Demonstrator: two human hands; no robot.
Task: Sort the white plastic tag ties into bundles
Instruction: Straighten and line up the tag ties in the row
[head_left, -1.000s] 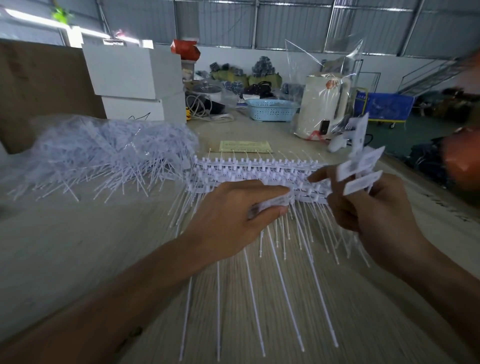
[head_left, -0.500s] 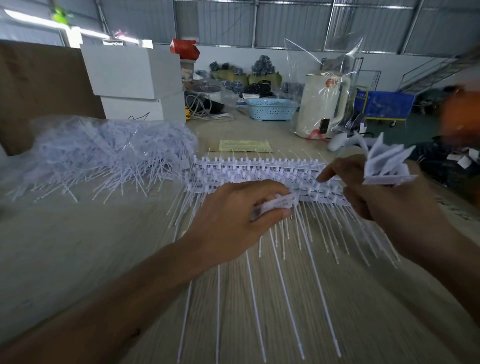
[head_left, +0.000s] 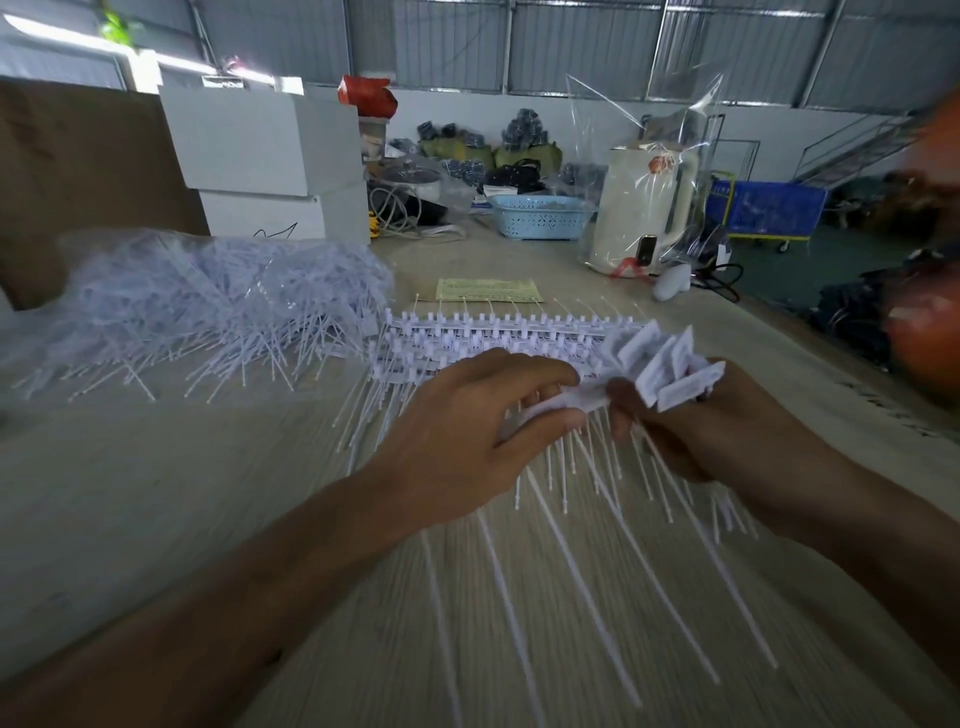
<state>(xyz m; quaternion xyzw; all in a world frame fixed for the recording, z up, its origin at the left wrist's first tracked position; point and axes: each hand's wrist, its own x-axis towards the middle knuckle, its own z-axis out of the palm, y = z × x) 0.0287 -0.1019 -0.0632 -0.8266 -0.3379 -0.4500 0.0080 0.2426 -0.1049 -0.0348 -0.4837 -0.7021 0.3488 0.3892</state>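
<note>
— Over the middle of the bench (head_left: 156, 493), what were the hands doing?
— The left hand (head_left: 467, 431) pinched a few white ties by their flat heads (head_left: 550, 408). The right hand (head_left: 727, 431) gripped a fanned bundle of tags (head_left: 670, 364), heads up, tails (head_left: 691, 514) hanging toward the person.
— And the rest of the ties?
— A sorted row (head_left: 493, 338) lay just beyond the hands, heads away, long tails running back toward the person. A loose heap (head_left: 208, 306) sat to the left in clear plastic.
— Any containers?
— A blue basket (head_left: 540, 218) stood far back; its contents were unclear. A pale kettle (head_left: 644, 208) stood inside a clear bag (head_left: 696, 130).
</note>
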